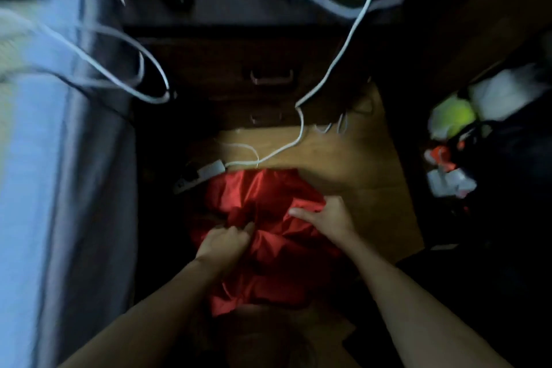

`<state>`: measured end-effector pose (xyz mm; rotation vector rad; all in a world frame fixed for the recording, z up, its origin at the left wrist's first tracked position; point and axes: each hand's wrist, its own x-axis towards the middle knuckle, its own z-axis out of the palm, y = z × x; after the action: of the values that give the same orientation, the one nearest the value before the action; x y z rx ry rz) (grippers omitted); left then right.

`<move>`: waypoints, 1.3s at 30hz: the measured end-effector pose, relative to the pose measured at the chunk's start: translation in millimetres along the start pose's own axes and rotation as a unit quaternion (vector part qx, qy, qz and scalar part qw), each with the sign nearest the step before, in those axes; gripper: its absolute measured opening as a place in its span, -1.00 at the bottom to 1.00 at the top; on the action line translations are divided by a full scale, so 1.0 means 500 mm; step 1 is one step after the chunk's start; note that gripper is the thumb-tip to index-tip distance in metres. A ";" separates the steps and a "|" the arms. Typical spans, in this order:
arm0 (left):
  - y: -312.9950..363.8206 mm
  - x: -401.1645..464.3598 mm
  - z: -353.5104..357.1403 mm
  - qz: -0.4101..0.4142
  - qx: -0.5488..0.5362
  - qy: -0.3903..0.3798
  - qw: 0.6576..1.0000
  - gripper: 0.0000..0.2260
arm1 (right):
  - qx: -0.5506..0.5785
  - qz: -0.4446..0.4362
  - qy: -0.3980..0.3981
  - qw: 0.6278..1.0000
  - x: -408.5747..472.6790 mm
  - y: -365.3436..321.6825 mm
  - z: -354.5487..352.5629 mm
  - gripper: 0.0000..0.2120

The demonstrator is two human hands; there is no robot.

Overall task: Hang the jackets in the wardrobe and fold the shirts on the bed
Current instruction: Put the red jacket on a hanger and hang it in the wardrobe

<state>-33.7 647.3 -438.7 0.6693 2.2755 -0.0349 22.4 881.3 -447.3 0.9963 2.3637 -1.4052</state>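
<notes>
A shiny red jacket (268, 236) lies crumpled low in the middle of the view, over the wooden floor. My left hand (224, 243) grips a bunch of its fabric near the centre, fingers curled into the cloth. My right hand (324, 216) clutches the jacket's right edge, thumb stretched out to the left. The bed (38, 173), with a pale blue sheet, runs along the left side. The whole frame is blurred.
A dark wooden drawer unit (268, 78) stands straight ahead. White cables (328, 69) hang across it and run to a power strip (203, 176) on the floor by the jacket. A dark pile of bags and clutter (478, 158) sits at the right.
</notes>
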 end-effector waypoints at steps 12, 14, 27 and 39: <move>0.075 -0.468 -0.792 0.209 0.091 0.172 0.958 -0.50 | 0.083 -0.122 0.092 0.985 -0.369 -0.703 -0.488 -0.84; 0.077 -0.538 -0.922 0.237 0.102 0.200 0.945 -0.52 | 0.088 -0.156 0.116 0.977 -0.413 -0.817 -0.556 -0.84; 0.160 -0.901 -1.505 0.315 0.134 0.330 0.880 -0.63 | 0.110 -0.314 0.245 0.911 -0.661 -1.306 -0.892 -0.87; 0.287 -1.007 -1.737 0.407 -0.005 0.454 0.792 -0.84 | 0.091 -0.391 0.304 0.864 -0.739 -1.429 -1.107 -0.84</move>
<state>-246.3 733.5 549.3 1.9245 2.5820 0.8913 -81.1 959.0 520.4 0.5585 3.4213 -1.7811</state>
